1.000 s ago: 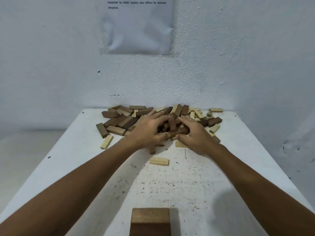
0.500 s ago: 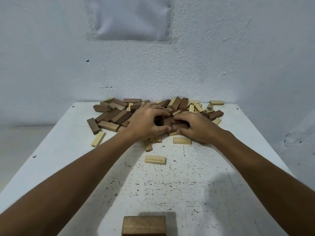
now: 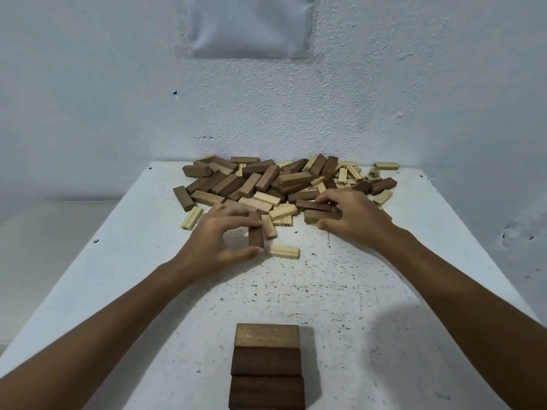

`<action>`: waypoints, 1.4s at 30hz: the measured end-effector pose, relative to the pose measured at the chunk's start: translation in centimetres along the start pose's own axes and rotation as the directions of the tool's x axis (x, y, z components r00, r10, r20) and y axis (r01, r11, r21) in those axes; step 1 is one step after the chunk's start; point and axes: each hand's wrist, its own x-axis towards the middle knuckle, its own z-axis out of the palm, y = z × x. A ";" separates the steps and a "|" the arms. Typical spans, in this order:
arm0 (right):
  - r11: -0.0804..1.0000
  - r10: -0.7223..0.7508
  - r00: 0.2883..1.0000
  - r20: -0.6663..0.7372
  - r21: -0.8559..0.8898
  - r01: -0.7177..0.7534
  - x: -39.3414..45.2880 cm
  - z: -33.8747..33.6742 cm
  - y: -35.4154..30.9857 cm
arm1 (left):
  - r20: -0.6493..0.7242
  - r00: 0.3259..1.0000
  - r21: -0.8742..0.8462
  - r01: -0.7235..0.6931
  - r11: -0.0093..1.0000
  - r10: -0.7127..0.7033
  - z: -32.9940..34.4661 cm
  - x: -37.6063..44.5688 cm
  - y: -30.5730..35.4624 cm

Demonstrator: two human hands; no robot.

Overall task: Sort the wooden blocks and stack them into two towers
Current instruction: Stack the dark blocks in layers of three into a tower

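Observation:
A heap of dark and pale wooden blocks (image 3: 266, 182) lies at the far end of the white table (image 3: 325, 291). My left hand (image 3: 219, 238) pinches one dark block (image 3: 256, 232) between fingers and thumb at the heap's near edge. To its right, my right hand (image 3: 352, 217) grips two dark blocks (image 3: 319, 211) lying one on the other. Three dark blocks (image 3: 268, 368) lie side by side as a flat layer near the table's front edge. A single pale block (image 3: 284, 251) lies loose just right of my left thumb.
A rough white wall (image 3: 384, 99) rises behind the table, with a sheet of paper (image 3: 251, 25) stuck on it. The table edges drop off at left and right. Pale blocks (image 3: 349, 173) are scattered at the heap's right side.
Both hands have drawn apart and back from the middle of the heap, each bringing dark blocks with it. The view has tilted down, showing more of the near layer.

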 end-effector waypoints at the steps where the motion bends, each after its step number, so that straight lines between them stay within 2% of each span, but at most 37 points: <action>1: 1.000 0.008 1.000 0.002 0.009 -0.008 0.1 0.1 0.0 | -0.002 1.000 -0.008 0.015 1.000 -0.015 0.0 -0.2 0.0; 3: 1.000 0.022 1.000 0.003 0.009 -0.022 0.1 0.3 0.1 | -0.006 0.999 -0.018 0.041 0.999 -0.041 -0.1 -0.6 0.3; 6: 1.000 0.013 0.998 -0.068 0.024 -0.011 -0.6 0.1 -0.3 | 0.003 0.994 -0.058 0.107 0.993 -0.107 -0.1 -1.6 0.9; 8: 0.991 0.000 0.997 -0.078 0.133 0.011 -1.6 -0.4 -1.5 | 0.019 0.990 -0.069 0.141 0.988 -0.140 -0.3 -2.6 1.2; 11: 0.942 -0.041 0.995 0.088 0.337 0.009 -3.6 -0.8 -3.4 | 0.067 0.985 -0.035 0.159 0.987 -0.156 -0.6 -3.7 1.2; 14: 0.953 -0.093 0.966 0.243 0.303 0.015 -5.4 -0.1 -4.4 | 0.099 0.982 0.018 0.157 0.987 -0.158 -0.9 -4.2 1.0; 17: 0.958 -0.108 0.948 0.300 0.285 0.019 -6.6 0.6 -4.8 | 0.109 0.983 0.007 0.147 0.989 -0.147 -1.0 -4.3 1.1; 20: 0.958 -0.125 0.958 0.257 0.284 0.049 -7.2 1.0 -5.0 | 0.081 0.997 -0.041 0.012 0.999 -0.009 -0.7 -3.4 1.7; 23: 0.956 -0.114 0.973 0.200 0.288 0.053 -7.4 1.2 -4.8 | 0.191 0.973 0.026 -0.135 0.991 0.127 -0.2 -2.2 2.8; 25: 0.956 -0.098 0.980 0.173 0.289 0.045 -7.7 1.3 -4.6 | 0.266 0.949 0.091 -0.201 0.975 0.171 0.2 -1.7 3.3; 27: 0.957 -0.078 0.985 0.152 0.289 0.031 -8.1 1.2 -4.3 | 0.253 0.955 0.106 -0.189 0.976 0.157 0.6 -1.5 3.3; 32: 0.960 -0.026 0.996 0.080 0.279 0.002 -8.8 1.5 -3.8 | 0.143 0.990 0.104 -0.024 0.994 0.009 0.7 -1.7 3.6; 37: 0.967 -0.011 1.000 0.027 0.256 0.004 -8.7 2.2 -4.7 | 0.180 0.983 0.182 -0.057 0.982 0.024 0.0 -1.9 3.3; 42: 0.968 -0.042 0.988 0.151 0.250 0.003 -8.0 2.1 -5.6 | 0.247 0.967 0.071 0.036 0.997 -0.053 -1.7 -2.1 2.2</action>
